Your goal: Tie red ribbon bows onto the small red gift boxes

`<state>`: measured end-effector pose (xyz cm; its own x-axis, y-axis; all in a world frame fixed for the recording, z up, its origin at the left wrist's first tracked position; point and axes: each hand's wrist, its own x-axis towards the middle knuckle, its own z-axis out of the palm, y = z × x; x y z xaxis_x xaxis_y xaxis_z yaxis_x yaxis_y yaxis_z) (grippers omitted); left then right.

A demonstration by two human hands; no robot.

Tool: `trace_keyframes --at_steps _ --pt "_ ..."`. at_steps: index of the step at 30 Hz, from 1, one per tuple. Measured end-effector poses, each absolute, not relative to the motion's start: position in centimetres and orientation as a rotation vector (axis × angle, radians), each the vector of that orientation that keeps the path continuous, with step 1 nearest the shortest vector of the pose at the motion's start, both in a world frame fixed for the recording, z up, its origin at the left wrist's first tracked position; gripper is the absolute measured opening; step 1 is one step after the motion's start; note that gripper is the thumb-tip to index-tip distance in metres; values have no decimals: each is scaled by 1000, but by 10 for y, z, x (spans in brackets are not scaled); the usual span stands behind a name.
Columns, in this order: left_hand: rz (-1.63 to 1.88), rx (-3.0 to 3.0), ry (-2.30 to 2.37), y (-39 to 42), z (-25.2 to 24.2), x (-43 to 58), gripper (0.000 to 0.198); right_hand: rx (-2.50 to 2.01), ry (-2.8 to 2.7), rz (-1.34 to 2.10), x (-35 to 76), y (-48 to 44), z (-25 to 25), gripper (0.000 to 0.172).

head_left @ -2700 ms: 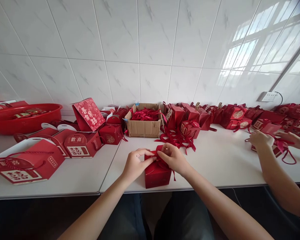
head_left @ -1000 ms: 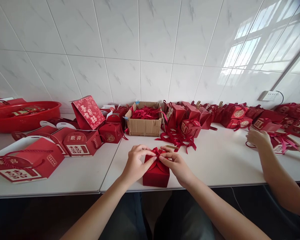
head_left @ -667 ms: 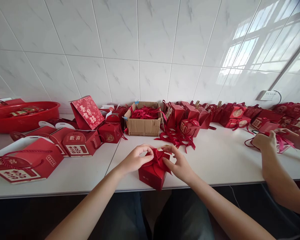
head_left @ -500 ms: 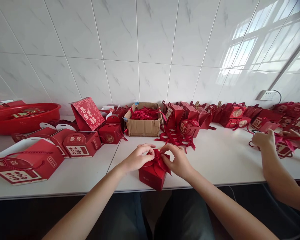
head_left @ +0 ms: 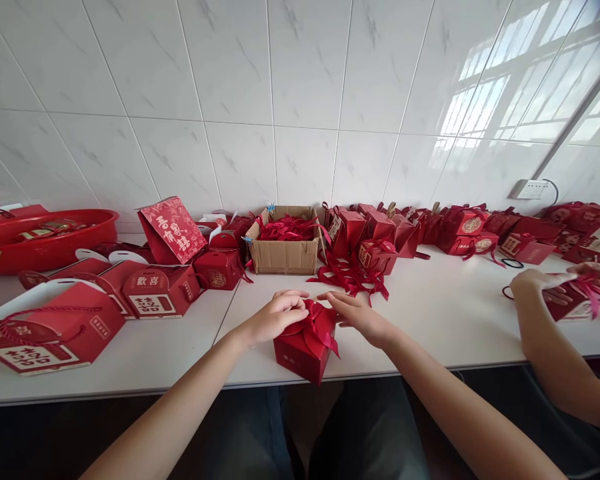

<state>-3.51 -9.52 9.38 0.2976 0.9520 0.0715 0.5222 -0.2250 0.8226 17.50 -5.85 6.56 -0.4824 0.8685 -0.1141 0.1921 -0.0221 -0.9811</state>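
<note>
A small red gift box [head_left: 300, 358] stands at the table's front edge before me, one corner pointing toward me. Red ribbon [head_left: 322, 325] is tied in a bow on its top, with a tail hanging down the right side. My left hand [head_left: 276, 316] is at the bow's left side, thumb and fingers pinched together on the ribbon. Over the box's right edge, my right hand [head_left: 361, 317] has its fingers stretched out and holds nothing. Its fingertips are close to the top of the bow.
A cardboard box [head_left: 284, 257] of red ribbon stands at the back, with loose ribbons [head_left: 350, 275] beside it. Red gift boxes [head_left: 153, 293] fill the left, near a red basin [head_left: 75, 243]. More boxes line the wall. At right, a co-worker's hands [head_left: 535, 287] hold another box.
My right hand has let go of the ribbon, its fingers straightening out. My left hand stays at the bow. The co-worker's hands and box have shifted at the right.
</note>
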Motion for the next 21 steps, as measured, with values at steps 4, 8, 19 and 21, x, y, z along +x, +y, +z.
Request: trace_keyframes --at_steps 4,8,19,21 --pt "797 1864 1296 -97 89 -39 24 -862 -1310 1775 174 -57 65 38" --pt "817 1873 1262 -97 85 -42 22 -896 -1327 1517 176 -63 72 35" --pt "732 1941 1296 -94 89 -46 23 -1293 -2090 620 195 -86 98 30" --pt "743 1970 1270 -93 90 -47 21 -1145 -2078 730 186 -77 101 27"
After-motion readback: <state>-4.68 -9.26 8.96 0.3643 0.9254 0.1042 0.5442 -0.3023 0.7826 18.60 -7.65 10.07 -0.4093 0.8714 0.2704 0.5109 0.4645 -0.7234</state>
